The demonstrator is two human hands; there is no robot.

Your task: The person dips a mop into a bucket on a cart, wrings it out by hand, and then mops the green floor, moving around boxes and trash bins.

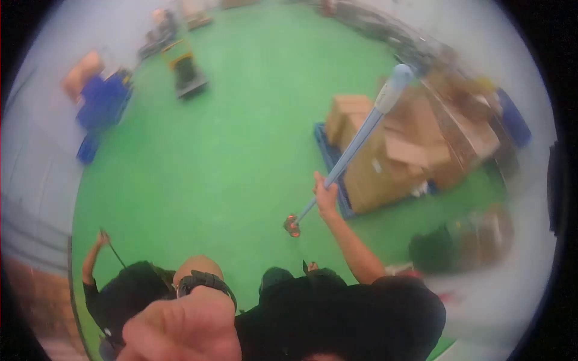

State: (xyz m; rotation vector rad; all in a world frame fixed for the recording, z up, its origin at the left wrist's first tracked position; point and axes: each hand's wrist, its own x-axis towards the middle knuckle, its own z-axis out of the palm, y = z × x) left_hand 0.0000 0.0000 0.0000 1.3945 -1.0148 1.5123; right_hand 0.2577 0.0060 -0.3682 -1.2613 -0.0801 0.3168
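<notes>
My right hand [327, 197] is wrapped round the light blue pole of a mop [360, 139]. The pole slants, its pale grip end high at the upper right. Its small orange-and-grey head [292, 226] is low, by the green floor. Close to the camera at the bottom, my left hand [183, 325] is raised with curled fingers and a dark watch [205, 281] on the wrist. Whatever those fingers may hold is hidden.
A person in black [129, 307] at lower left holds a thin dark stick. Cardboard boxes [376, 174] sit on a blue pallet [325, 147] at right. Blue bins [103, 101] stand by the left wall; a yellow-and-grey cart [185, 71] is farther back.
</notes>
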